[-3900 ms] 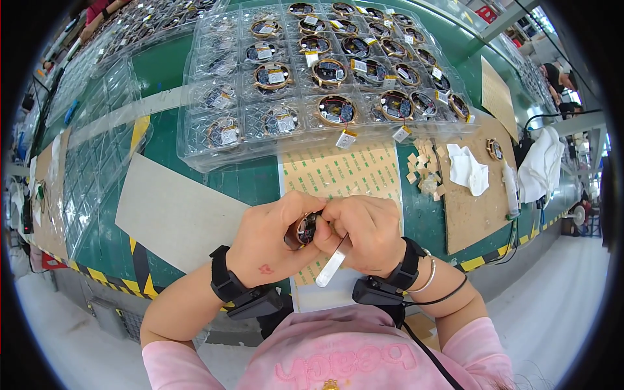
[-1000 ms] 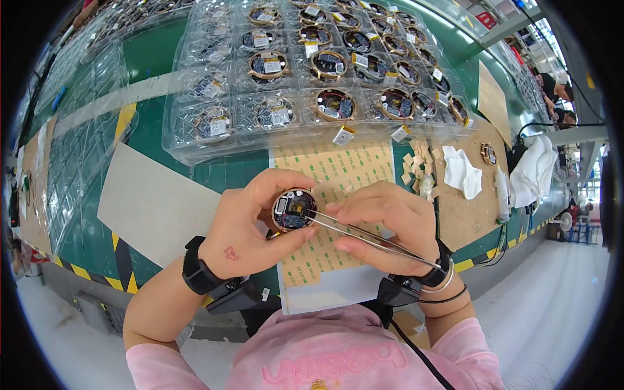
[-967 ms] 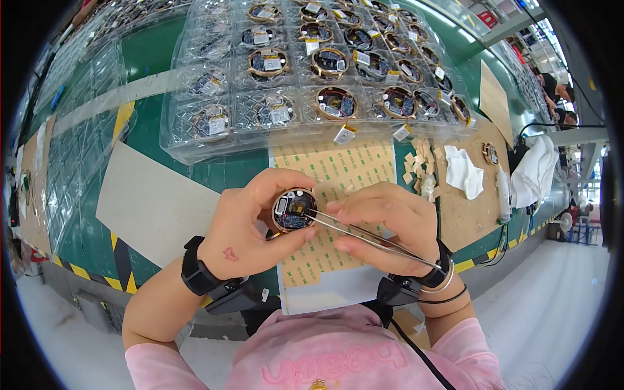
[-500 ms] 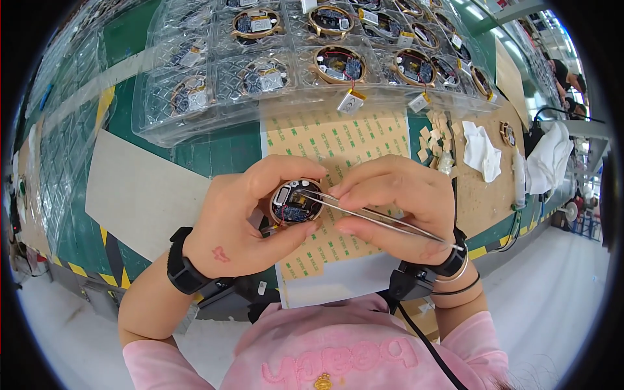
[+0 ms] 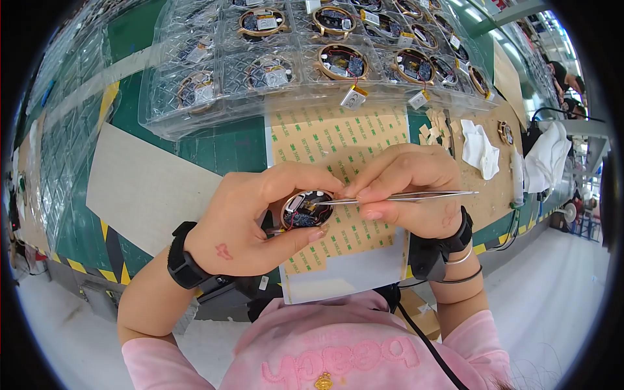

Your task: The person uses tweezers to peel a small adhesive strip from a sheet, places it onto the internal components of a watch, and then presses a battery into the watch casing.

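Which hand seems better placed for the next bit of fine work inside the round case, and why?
Probably the right hand: it holds the tweezers, tips over the open round case. The left hand is occupied steadying that case.

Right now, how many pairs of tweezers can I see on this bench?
1: the slim metal tweezers, in the grip of the right hand, tips at the open watch case that the left hand holds. Others could be hidden.

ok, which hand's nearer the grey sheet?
Left. The left hand is at the right end of the grey sheet; the right hand is farther right, on the other side of the case.
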The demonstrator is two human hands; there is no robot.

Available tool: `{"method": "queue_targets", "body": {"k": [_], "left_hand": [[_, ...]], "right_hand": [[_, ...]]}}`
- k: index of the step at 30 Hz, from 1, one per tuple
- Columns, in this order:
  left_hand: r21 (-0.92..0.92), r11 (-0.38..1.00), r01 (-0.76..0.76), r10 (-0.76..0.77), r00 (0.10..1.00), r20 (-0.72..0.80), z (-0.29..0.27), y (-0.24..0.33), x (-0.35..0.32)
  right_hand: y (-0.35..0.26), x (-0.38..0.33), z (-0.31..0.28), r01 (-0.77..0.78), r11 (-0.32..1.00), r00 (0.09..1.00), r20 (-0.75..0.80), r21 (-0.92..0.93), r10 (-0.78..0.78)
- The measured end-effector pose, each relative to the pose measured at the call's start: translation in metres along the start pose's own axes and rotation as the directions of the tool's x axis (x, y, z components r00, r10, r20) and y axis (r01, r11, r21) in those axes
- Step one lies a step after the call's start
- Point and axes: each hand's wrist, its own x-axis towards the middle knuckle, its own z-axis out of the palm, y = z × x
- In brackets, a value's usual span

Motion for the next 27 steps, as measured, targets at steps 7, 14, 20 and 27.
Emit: {"method": "queue_targets", "body": {"k": [7, 14, 20, 27], "left_hand": [[0.063, 0.998, 0.016, -0.021, 0.997, 0.076, -0.003, 0.008, 0.002], [-0.060, 0.998, -0.011, 0.006, 0.997, -0.080, 0.004, -0.002, 0.002], [-0.003, 0.999, 0.033, -0.033, 0.994, -0.101, 0.000, 0.002, 0.002], [-0.010, 0.998, 0.058, -0.059, 0.993, -0.107, 0.001, 0.000, 0.002]], "right_hand": [[-0.003, 0.002, -0.004, -0.005, 0.999, 0.998, 0.056, -0.050, 0.008], [0.002, -0.001, 0.000, 0.112, 0.987, 0.994, 0.017, -0.119, -0.111], [-0.016, -0.003, 0.002, 0.090, 0.965, 0.994, -0.038, -0.245, -0.102], [-0.014, -0.002, 0.007, 0.095, 0.915, 0.994, -0.003, -0.391, -0.105]]}}
